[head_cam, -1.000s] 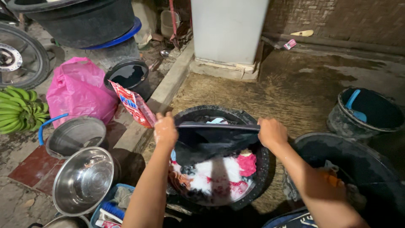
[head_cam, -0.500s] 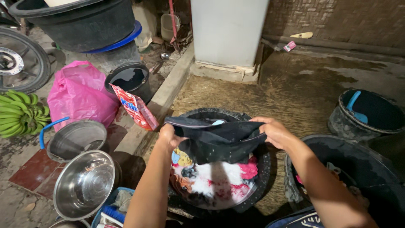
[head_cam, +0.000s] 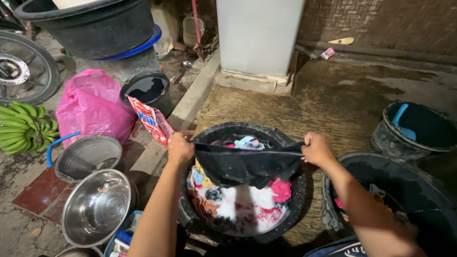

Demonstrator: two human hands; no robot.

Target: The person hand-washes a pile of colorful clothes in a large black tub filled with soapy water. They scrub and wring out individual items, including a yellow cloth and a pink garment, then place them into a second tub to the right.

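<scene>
My left hand (head_cam: 180, 146) and my right hand (head_cam: 316, 148) each grip one end of a wet black garment (head_cam: 247, 164), stretched wide between them. It hangs over a round black wash tub (head_cam: 295, 209) that holds soapy foam and several coloured clothes. The garment's lower edge droops toward the suds.
A second black tub (head_cam: 409, 185) with clothes sits at my right, a black bucket (head_cam: 413, 129) with a blue scoop behind it. To the left: a red detergent packet (head_cam: 151, 119), pink plastic bag (head_cam: 93, 107), steel bowls (head_cam: 97, 207), green bananas (head_cam: 21, 127), a wheel (head_cam: 19, 66). A white cabinet (head_cam: 259, 35) stands ahead.
My hands have pulled farther apart, stretching the black garment out flat over the tub after briefly bunching it closer together.
</scene>
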